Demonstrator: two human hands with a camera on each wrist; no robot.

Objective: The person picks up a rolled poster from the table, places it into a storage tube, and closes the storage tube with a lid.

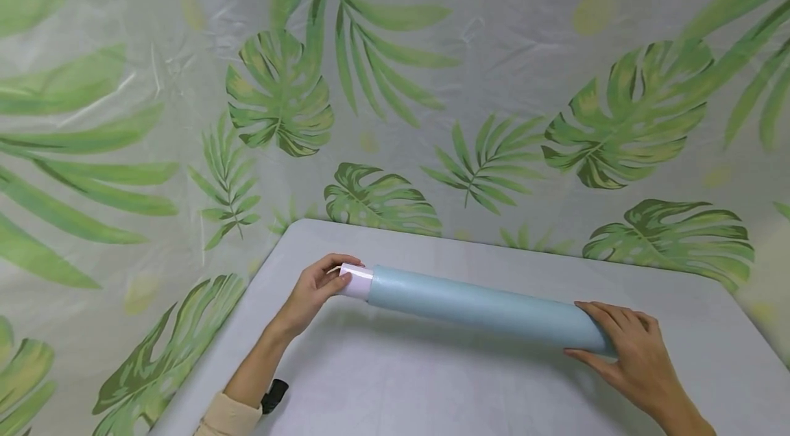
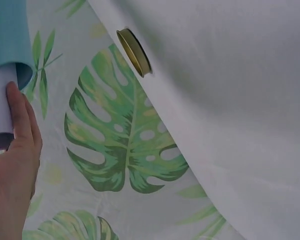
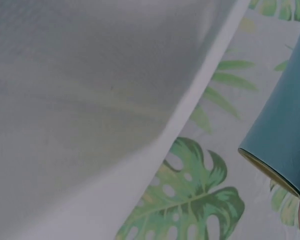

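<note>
A long light blue tube [image 1: 475, 306] is held above the white table, slanting slightly down to the right. From its left end juts a short length of rolled white paper [image 1: 356, 282]. My left hand [image 1: 315, 288] pinches that paper roll between thumb and fingers, just outside the tube mouth. At the other end, my right hand [image 1: 636, 347] grips the tube, thumb below and fingers over the top. In the left wrist view the white roll [image 2: 1, 105] sits inside the open tube mouth. The right wrist view shows the tube's right end [image 3: 277, 150] with a gold-coloured rim.
A round gold-coloured cap [image 2: 135, 52] lies near the table edge in the left wrist view. The white table [image 1: 395, 381] has rounded corners. Behind and beside it hangs a leaf-patterned sheet [image 1: 494, 79]. A black object [image 1: 274, 395] sits at my left wrist.
</note>
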